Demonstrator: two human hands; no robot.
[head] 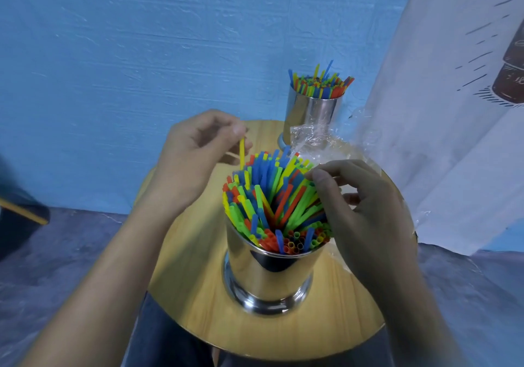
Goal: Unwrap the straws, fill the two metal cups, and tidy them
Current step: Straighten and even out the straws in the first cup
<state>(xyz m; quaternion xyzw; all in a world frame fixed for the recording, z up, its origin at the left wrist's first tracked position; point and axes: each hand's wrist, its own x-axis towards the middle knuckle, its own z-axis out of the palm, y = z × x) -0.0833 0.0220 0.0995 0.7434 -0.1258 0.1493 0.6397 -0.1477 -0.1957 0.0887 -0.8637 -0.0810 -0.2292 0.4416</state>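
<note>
On the round wooden tabletop [192,295], the near metal cup [266,276] holds red, blue, green and yellow straws [266,196] fanning outward. The left hand [195,151] pinches one yellow straw [242,152] above the cup's left edge. The right hand [365,210] curls thumb and fingers round the bundle's right side.

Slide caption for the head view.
Left hand pinches a yellow straw; right hand touches the straws in the near cup.
</note>
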